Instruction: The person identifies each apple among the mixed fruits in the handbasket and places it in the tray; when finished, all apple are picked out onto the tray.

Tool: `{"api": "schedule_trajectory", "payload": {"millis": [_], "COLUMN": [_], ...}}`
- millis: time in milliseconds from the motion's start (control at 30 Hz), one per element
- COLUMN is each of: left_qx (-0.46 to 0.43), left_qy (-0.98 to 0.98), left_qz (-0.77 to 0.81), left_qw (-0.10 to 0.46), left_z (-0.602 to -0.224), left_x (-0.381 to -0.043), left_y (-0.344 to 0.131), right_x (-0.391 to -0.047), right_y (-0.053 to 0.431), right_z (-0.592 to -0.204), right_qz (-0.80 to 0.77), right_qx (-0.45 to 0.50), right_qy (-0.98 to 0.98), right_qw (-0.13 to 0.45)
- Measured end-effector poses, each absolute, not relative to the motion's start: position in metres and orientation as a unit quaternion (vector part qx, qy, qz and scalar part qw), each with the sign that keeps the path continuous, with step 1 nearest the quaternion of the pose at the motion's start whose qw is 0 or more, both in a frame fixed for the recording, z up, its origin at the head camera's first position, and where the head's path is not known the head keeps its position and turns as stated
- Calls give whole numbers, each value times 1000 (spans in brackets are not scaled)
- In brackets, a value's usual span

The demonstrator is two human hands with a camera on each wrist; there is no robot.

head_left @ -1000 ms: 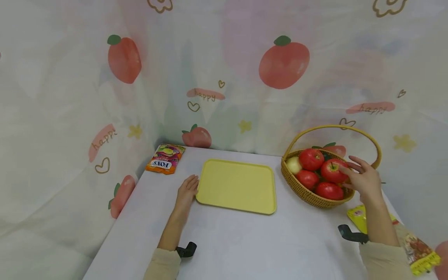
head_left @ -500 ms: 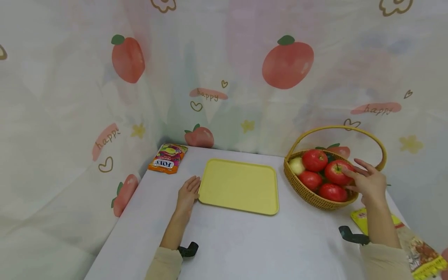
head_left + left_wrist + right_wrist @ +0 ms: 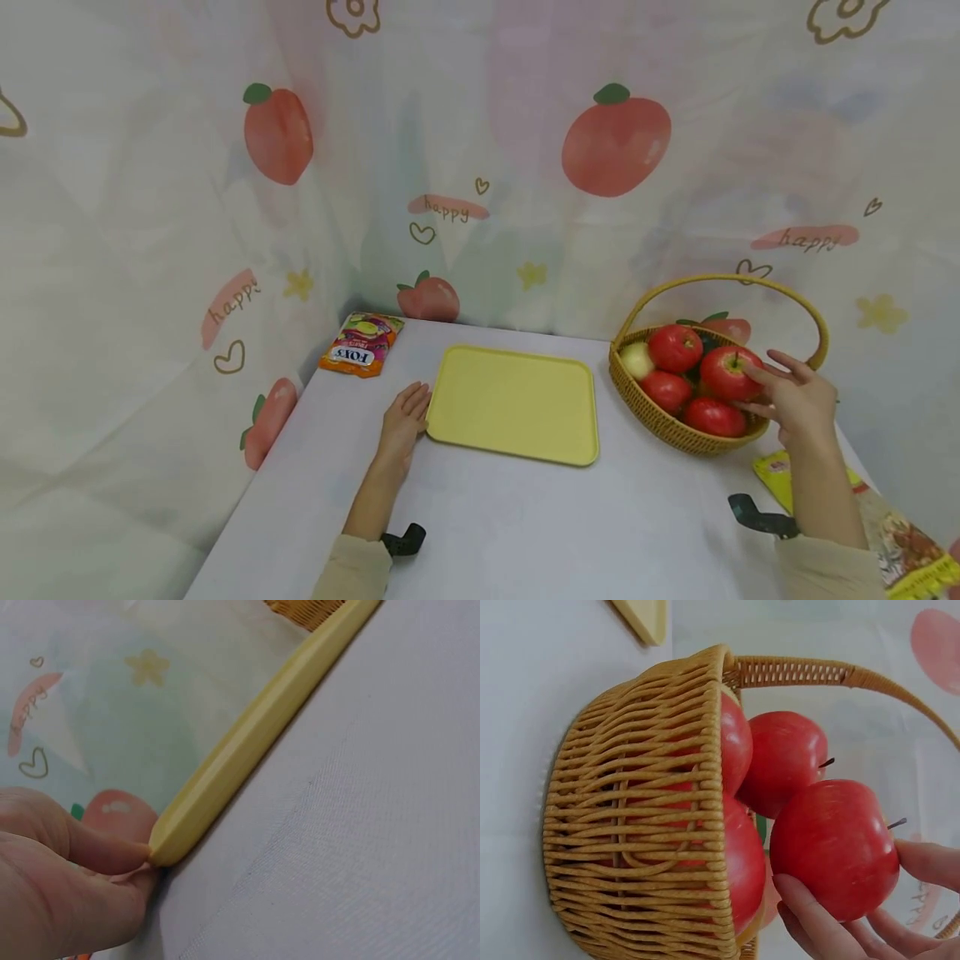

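Note:
A red apple [image 3: 836, 847] with a stem is gripped in my right hand [image 3: 802, 404], thumb near the stem and fingers around its side. It sits at the right side of the wicker basket [image 3: 637, 802], raised above the rim in the right wrist view. Several other red apples [image 3: 784, 757] and a pale yellowish-white round fruit [image 3: 637, 361] lie in the basket. My left hand [image 3: 401, 421] rests at the left edge of a yellow tray [image 3: 513, 404], fingers straight. In the left wrist view the thumb [image 3: 112, 847] touches the tray's corner.
At the back left lies an orange-and-purple FOX'S candy bag [image 3: 363, 343]. A yellow-and-brown food packet [image 3: 892, 533] lies at the table's right edge, partly behind my right forearm. The basket's tall handle [image 3: 720, 277] arches over the fruit. Printed cloth walls [image 3: 450, 100] stand behind and left.
The apple in my right hand has risen slightly from the other apples. My left hand stays at the tray's edge. The head view has shifted a little.

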State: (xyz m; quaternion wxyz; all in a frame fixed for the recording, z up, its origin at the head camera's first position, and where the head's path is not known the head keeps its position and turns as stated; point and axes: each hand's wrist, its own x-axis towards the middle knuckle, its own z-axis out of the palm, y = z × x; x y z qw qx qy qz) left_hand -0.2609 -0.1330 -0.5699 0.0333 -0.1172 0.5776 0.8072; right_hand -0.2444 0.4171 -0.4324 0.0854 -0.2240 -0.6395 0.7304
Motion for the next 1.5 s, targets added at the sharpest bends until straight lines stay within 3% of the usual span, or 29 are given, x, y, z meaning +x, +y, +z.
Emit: {"api": "schedule_trajectory", "payload": {"millis": [600, 1100, 1500], "left_qx": [-117, -121, -116], "left_qy": [567, 566, 576], "left_qz": [814, 815, 809], "left_qw": [35, 30, 24], "left_z": [-573, -575, -575], "left_x": [-262, -264, -263], "left_y": [-134, -134, -137], "right_x": [-239, -249, -255], "right_y": [391, 354, 325], "right_z": [-404, -396, -398], "right_qz": [816, 792, 788], "right_qx": [-142, -140, -34], "right_qy": [-557, -593, -614], "right_qw": [64, 46, 12]}}
